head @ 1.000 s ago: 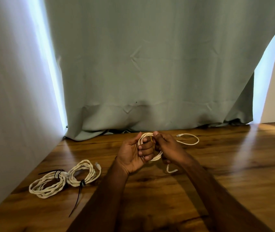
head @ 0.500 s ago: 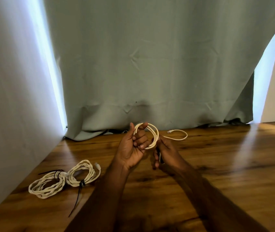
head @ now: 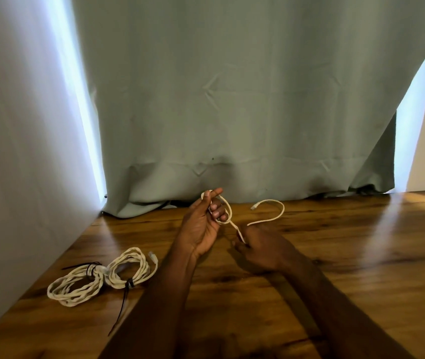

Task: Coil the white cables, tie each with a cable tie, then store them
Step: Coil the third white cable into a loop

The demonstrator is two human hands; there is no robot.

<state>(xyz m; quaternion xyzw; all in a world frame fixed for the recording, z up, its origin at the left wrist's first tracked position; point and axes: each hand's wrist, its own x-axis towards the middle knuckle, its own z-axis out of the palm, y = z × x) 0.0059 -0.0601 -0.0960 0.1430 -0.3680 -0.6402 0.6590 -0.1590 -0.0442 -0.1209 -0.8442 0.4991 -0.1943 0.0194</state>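
My left hand (head: 202, 224) is raised over the wooden table (head: 335, 268) with a small coil of white cable (head: 225, 212) looped around its fingers. One strand runs down from the coil into my right hand (head: 260, 248), which pinches it just below and to the right. The cable's loose tail (head: 276, 216) curves off to the right and ends in a plug (head: 254, 207). At the near left lie two coiled white cables (head: 102, 277), each bound with a black cable tie (head: 128, 283).
A grey-green curtain (head: 232, 99) hangs behind the table and bunches on its far edge. A pale wall (head: 12, 151) closes off the left side. Bright light shows through gaps at both curtain edges.
My right hand has dropped lower and to the right, drawing a strand out of the coil. The loose tail has swung further right. My left hand has kept the coil raised.
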